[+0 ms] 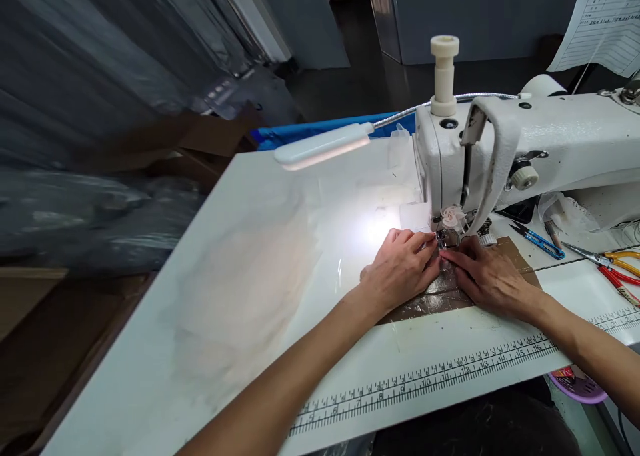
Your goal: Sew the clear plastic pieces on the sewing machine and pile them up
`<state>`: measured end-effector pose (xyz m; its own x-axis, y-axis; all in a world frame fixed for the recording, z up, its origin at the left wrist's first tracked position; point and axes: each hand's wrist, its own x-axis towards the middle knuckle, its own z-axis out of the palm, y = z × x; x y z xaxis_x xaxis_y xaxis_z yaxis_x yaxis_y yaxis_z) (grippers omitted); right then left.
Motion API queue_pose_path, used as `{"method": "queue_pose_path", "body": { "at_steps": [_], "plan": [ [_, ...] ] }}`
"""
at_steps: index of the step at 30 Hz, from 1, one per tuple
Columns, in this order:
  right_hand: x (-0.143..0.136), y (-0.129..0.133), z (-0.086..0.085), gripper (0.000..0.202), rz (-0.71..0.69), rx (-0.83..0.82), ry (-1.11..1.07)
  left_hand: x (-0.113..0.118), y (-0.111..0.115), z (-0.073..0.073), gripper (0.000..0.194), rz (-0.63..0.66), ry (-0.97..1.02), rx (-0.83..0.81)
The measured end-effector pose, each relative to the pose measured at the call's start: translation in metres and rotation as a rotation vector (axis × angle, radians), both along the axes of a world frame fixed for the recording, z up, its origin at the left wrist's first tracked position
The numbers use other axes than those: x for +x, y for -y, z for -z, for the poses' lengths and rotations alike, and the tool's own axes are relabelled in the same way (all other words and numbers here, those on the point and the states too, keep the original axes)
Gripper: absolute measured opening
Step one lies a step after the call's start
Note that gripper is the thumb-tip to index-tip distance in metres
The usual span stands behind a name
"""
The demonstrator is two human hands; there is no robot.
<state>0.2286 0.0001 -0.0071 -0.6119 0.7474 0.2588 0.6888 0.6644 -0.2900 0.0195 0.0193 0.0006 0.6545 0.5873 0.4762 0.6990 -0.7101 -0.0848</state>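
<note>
Ruler strip (425,384) is running along the table (425,349) edge. Brown sheet (445,296) is lying just beyond, under my hands. I'm resting left hand (403,269) and right hand (493,276) at the presser foot (440,240), fingertips nearly meeting. Grip: fingers bunching on both; can't tell if they're pinching anything, fingers are hiding it. My take: be pressing lightly, evenly from both sides, fingertips sitting clear of the foot. Pink rosette (453,216) is sitting just behind; white sewing machine (565,129) is towering over it.
</note>
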Motion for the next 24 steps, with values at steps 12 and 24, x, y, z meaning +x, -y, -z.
{"method": "queue_pose_path", "body": {
  "at_steps": [12,24],
  "plan": [
    [0.006,-0.008,-0.012,0.026,0.124,-0.199,-0.345,-0.018,-0.003,-0.012,0.023,0.215,0.128,-0.097],
    [0.006,-0.004,-0.011,0.027,0.016,-0.14,-0.279,-0.013,-0.006,-0.004,0.014,0.253,0.35,-0.092]
  ]
}}
